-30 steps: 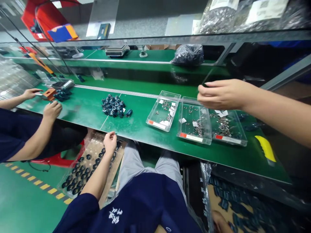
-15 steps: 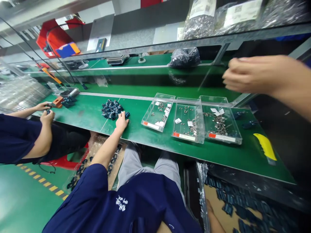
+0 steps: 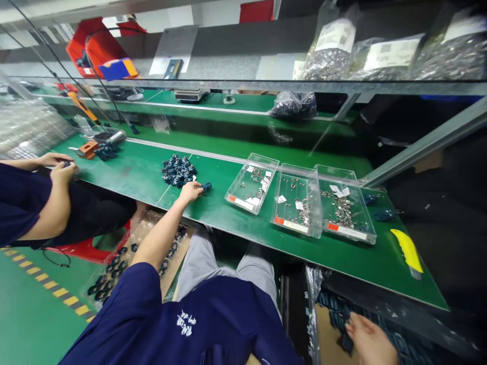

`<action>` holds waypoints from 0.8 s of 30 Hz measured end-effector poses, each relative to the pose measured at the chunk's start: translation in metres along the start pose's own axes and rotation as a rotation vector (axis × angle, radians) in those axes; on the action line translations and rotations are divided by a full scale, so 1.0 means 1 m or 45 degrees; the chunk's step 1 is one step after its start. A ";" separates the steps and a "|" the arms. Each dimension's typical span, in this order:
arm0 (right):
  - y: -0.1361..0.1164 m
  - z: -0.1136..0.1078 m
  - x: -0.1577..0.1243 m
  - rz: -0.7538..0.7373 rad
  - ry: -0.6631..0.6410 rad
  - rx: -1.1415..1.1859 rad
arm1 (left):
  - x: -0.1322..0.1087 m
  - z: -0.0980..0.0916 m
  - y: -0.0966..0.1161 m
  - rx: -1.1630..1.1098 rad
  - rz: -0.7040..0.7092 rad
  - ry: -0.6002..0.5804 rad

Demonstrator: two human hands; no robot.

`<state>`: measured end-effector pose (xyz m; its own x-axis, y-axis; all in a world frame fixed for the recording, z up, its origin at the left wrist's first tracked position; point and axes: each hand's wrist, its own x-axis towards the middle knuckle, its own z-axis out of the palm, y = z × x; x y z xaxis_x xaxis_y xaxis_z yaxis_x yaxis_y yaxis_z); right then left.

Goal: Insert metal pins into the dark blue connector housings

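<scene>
My left hand (image 3: 191,191) rests low over the green bench, fingers closed on a small dark blue plastic part (image 3: 206,187). Just behind it is a heap of similar dark blue parts (image 3: 178,171), some with pale metal bits. My right hand (image 3: 370,338) is down at the lower right, over a cardboard-lined box of dark blue plastic pieces (image 3: 337,310). Its fingers are bent together at one dark piece (image 3: 345,342), which they seem to pinch; blur hides the exact contact.
Three clear trays (image 3: 253,183) of small metal parts and paper slips stand on the bench (image 3: 213,215). A yellow utility knife (image 3: 408,252) lies right. A co-worker's hands (image 3: 63,167) hold something small at left. Bags of metal parts (image 3: 331,50) sit on the shelf overhead.
My left hand has drawn the part slightly right, away from the heap. My right hand has come further into view over the box. A blurred raised hand at upper right has left the view.
</scene>
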<state>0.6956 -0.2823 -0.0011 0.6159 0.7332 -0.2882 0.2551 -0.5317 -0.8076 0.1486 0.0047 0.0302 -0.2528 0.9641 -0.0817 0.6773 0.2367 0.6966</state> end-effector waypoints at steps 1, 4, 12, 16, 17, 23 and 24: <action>-0.007 0.000 -0.001 -0.007 0.091 0.000 | -0.004 -0.006 0.003 -0.054 0.001 -0.050; -0.058 0.024 -0.020 -0.281 0.147 0.094 | -0.025 -0.020 0.020 -0.198 0.063 -0.239; -0.200 0.206 -0.076 -1.351 -0.730 -0.004 | -0.106 -0.020 0.092 -0.352 0.364 -0.920; -0.195 0.241 -0.077 -1.260 -0.721 0.169 | -0.124 -0.022 0.090 -0.403 0.502 -0.816; -0.192 0.243 -0.077 -1.173 -0.734 0.241 | -0.127 -0.020 0.086 -0.452 0.525 -0.750; -0.187 0.248 -0.079 -0.883 -0.828 0.508 | -0.153 0.023 0.066 -0.866 0.620 -0.605; -0.189 0.247 -0.080 -0.912 -0.821 0.491 | -0.157 0.032 0.065 -0.932 0.615 -0.590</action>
<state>0.4142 -0.1361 0.0479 -0.1305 0.9720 0.1955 0.0787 0.2068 -0.9752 0.2545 -0.1269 0.0658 0.3387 0.9262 0.1656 0.0029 -0.1770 0.9842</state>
